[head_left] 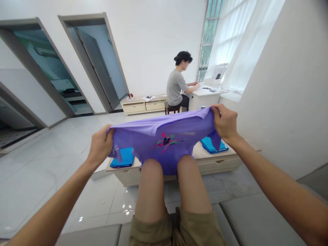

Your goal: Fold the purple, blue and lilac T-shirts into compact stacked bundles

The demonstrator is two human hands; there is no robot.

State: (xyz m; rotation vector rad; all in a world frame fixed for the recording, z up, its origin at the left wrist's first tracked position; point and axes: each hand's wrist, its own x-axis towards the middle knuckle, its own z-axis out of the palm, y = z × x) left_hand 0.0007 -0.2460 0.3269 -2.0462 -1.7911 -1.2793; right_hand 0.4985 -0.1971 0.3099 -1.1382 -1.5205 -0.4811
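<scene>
I hold a purple T-shirt (164,140) with a colourful print stretched out in front of me, above my knees. My left hand (100,145) is closed on its left edge. My right hand (224,121) is closed on its right edge, slightly higher. The shirt hangs down over my knees and hides part of the low table behind it.
A low cream table (217,162) stands just past my knees, with folded blue cloth at its left (123,158) and right (211,145). I sit on a grey sofa (256,218). A person (178,87) sits at a white desk far back. Two doorways are open on the left.
</scene>
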